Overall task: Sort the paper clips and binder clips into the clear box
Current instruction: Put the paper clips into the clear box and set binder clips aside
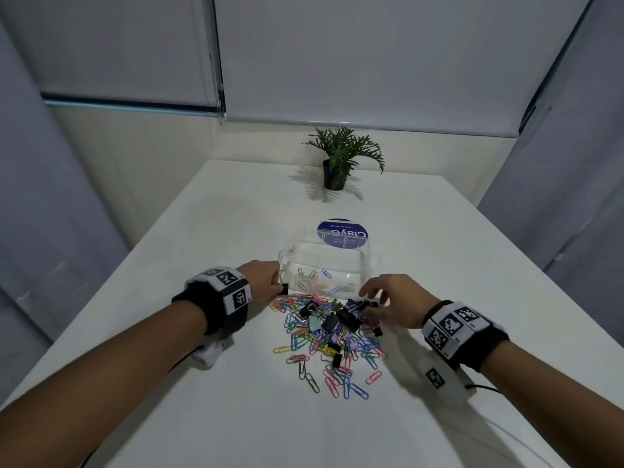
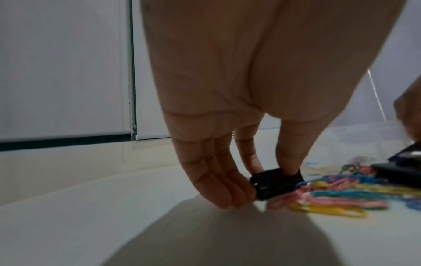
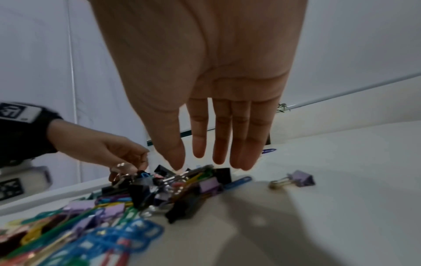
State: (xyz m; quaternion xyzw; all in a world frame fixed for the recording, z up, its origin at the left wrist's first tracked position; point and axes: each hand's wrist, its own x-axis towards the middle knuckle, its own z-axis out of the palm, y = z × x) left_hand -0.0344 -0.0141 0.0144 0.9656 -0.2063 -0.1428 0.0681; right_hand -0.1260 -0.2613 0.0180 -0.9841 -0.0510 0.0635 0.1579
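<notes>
A clear box (image 1: 366, 261) stands mid-table with several coloured paper clips (image 1: 326, 273) lying in it. Just in front of it spreads a pile of coloured paper clips (image 1: 314, 346) mixed with black and pastel binder clips (image 1: 344, 319). At the pile's left edge, beside the box's near left corner, my left hand (image 1: 275, 283) pinches a small black binder clip (image 2: 273, 185) between thumb and forefinger, low over the table. My right hand (image 1: 374, 300) hovers over the pile's right side with straight, spread fingers (image 3: 218, 144) and holds nothing; its thumb tip is down by the clips' metal handles.
A purple binder clip (image 3: 298, 180) lies alone to the right of the pile. Behind the box there is a round blue sticker (image 1: 341, 231), and a potted plant (image 1: 337, 167) farther back. The white table (image 1: 202, 231) ends at walls and blinds on all sides.
</notes>
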